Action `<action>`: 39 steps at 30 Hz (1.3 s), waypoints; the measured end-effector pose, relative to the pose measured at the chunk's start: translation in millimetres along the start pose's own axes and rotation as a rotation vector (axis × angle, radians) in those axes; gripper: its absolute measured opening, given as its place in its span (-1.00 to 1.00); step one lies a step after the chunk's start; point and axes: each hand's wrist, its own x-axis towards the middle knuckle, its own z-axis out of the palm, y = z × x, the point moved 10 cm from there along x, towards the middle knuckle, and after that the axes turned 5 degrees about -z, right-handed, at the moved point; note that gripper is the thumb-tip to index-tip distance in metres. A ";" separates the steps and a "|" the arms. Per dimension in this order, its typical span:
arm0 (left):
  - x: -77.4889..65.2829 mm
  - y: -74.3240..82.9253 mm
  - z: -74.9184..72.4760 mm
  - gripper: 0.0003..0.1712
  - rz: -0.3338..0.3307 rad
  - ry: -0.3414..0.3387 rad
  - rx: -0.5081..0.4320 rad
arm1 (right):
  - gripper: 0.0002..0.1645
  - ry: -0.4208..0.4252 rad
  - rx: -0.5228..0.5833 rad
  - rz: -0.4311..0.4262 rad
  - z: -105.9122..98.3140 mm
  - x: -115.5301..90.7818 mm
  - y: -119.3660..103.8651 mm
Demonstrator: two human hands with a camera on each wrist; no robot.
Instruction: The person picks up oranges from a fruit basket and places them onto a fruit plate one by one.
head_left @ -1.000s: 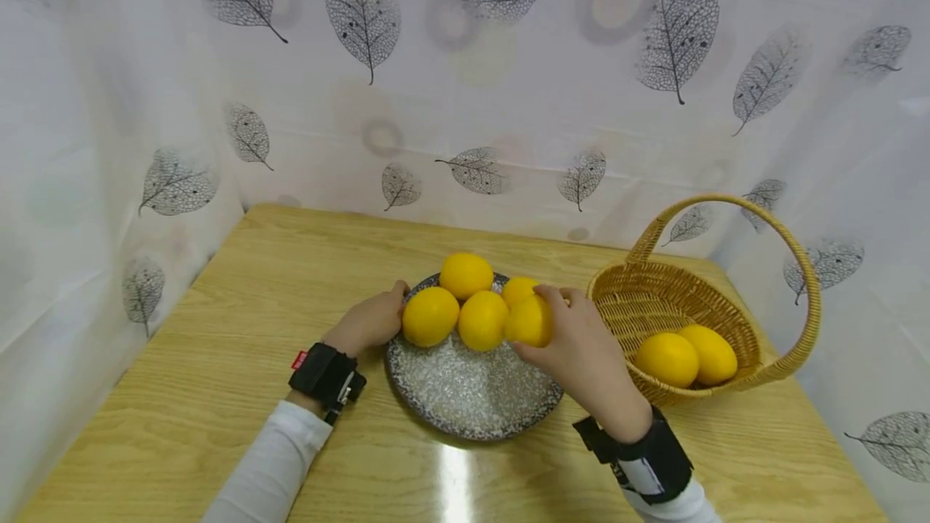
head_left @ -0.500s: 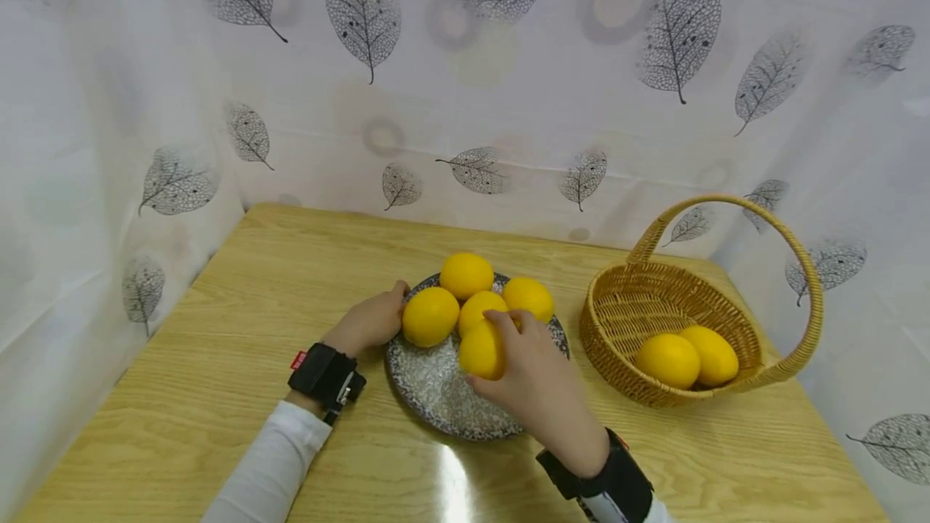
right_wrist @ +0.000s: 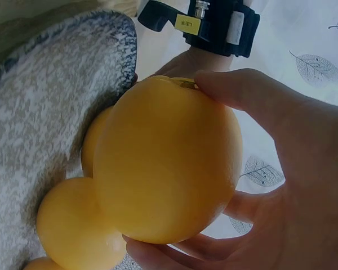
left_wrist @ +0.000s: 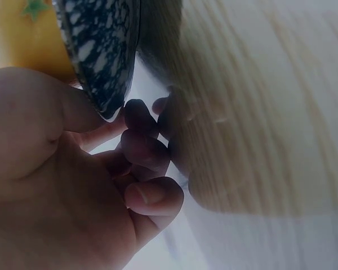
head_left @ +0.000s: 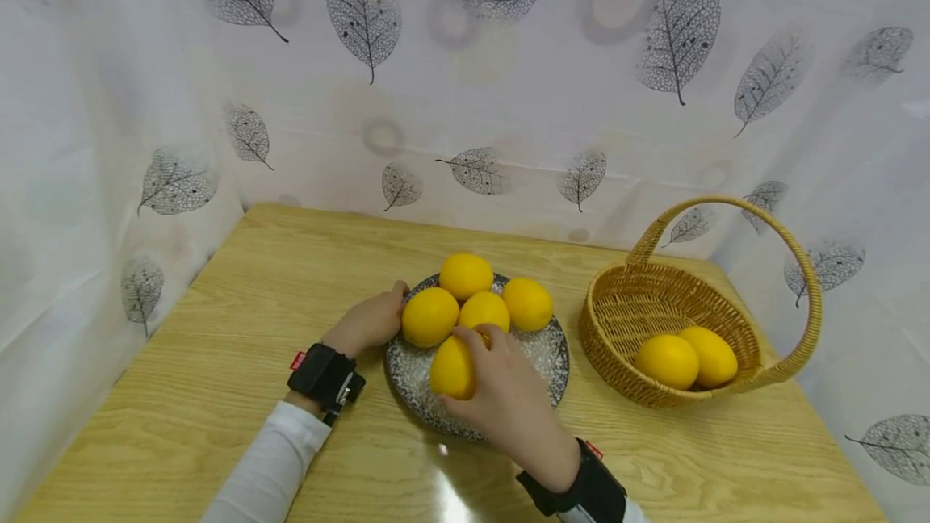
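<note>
My right hand [head_left: 501, 394] grips a yellow-orange orange [head_left: 452, 370] over the near half of a speckled grey plate [head_left: 548, 361]. In the right wrist view the thumb lies by the stem end of this orange [right_wrist: 166, 163], with fingers curled round its other side. My left hand [head_left: 368, 319] holds the plate's left rim. The left wrist view shows the thumb at the dark rim [left_wrist: 104, 50] and curled fingers [left_wrist: 149, 149] beneath it, close to the tabletop. Several more oranges [head_left: 466, 276] sit grouped on the far half of the plate.
A wicker basket [head_left: 606, 353] with a tall arched handle stands right of the plate. Two oranges [head_left: 668, 361] lie in it. The wooden table [head_left: 305, 257] is backed by a white leaf-print curtain [head_left: 465, 103].
My right hand has carried its orange leftward and toward the near side, from the plate's right part to in front of the group. The left hand stays at the rim.
</note>
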 end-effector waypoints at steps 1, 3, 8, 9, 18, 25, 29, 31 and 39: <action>0.2 -0.1 0.1 -0.61 -0.002 -0.001 0.000 | -0.06 -0.003 0.000 0.001 0.9 0.1 0.0; 0.3 0.0 0.1 -0.62 -0.001 -0.002 0.001 | -0.06 -0.007 0.003 0.000 2.3 0.6 -0.3; 0.8 -0.6 0.6 -0.61 0.000 -0.006 0.003 | -0.05 -0.012 0.015 -0.005 5.0 2.5 -2.2; 1.0 -0.7 0.5 -0.61 0.000 -0.007 0.004 | -0.05 -0.014 0.014 -0.008 5.7 2.9 -2.8; 2.2 -3.6 1.8 -0.60 -0.004 -0.014 0.002 | -0.04 -0.022 0.011 -0.036 13.1 4.7 -5.5; 3.2 -3.3 2.0 -0.60 0.003 -0.010 0.005 | -0.04 -0.011 -0.011 -0.060 17.9 4.9 -6.7; 2.7 -2.7 1.0 -0.60 0.008 -0.009 0.003 | -0.03 -0.017 -0.013 -0.074 23.2 5.1 -7.3; 2.3 -2.5 0.7 -0.60 0.008 -0.010 -0.001 | -0.04 -0.017 -0.019 -0.083 25.6 4.9 -8.1; -0.7 1.4 -0.8 -0.62 0.006 -0.017 0.004 | -0.04 -0.024 -0.038 -0.104 30.3 5.4 -11.3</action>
